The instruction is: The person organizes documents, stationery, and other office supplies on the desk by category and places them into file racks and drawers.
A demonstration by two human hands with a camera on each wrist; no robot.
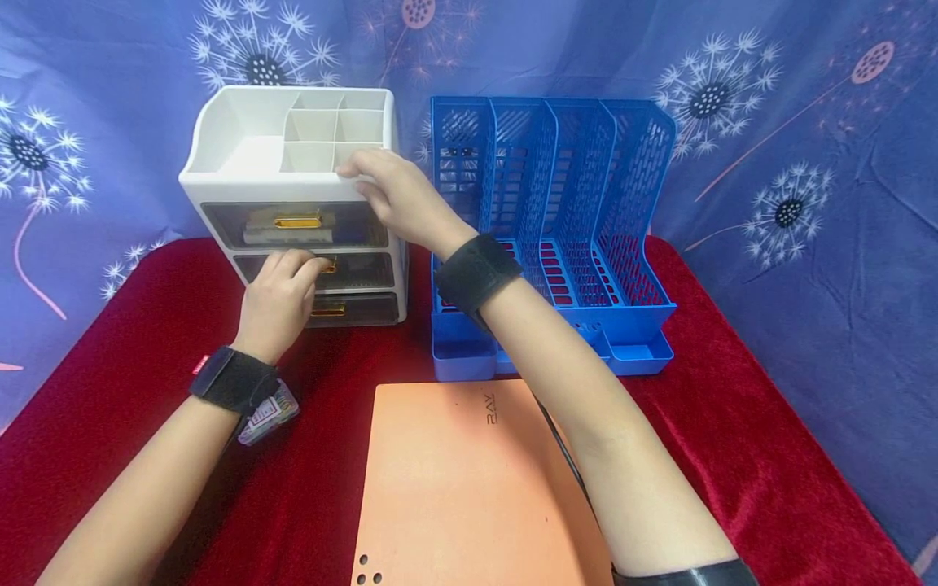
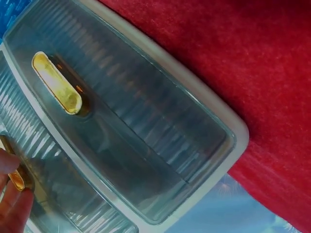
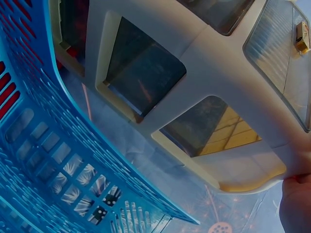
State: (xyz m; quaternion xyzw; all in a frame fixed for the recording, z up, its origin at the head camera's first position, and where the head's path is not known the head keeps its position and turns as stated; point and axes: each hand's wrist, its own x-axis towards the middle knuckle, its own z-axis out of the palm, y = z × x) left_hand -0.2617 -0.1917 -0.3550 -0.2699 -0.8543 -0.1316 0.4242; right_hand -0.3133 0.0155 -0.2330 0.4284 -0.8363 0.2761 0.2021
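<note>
A white desktop drawer organizer [image 1: 256, 185] with open compartments on top stands at the back left. It has smoky clear drawers with gold handles, and something pale lies inside the top drawer [image 1: 352, 232]. My left hand [image 1: 282, 293] pinches the gold handle [image 2: 19, 180] of the middle drawer, which looks closed. Below it, the bottom drawer [image 2: 141, 111] is closed too. My right hand [image 1: 406, 195] grips the organizer's top front rim at its right corner, fingers over the edge. In the right wrist view only part of that hand [image 3: 297, 204] shows, against the organizer's side.
A blue mesh file rack [image 1: 550, 313] stands close to the organizer's right. In front lies a flat orange panel [image 1: 447, 464] marked RAY, with a black cable [image 1: 560, 443] across it. A small clear pack [image 1: 274, 413] sits under my left wrist on the red cloth [image 1: 322, 456].
</note>
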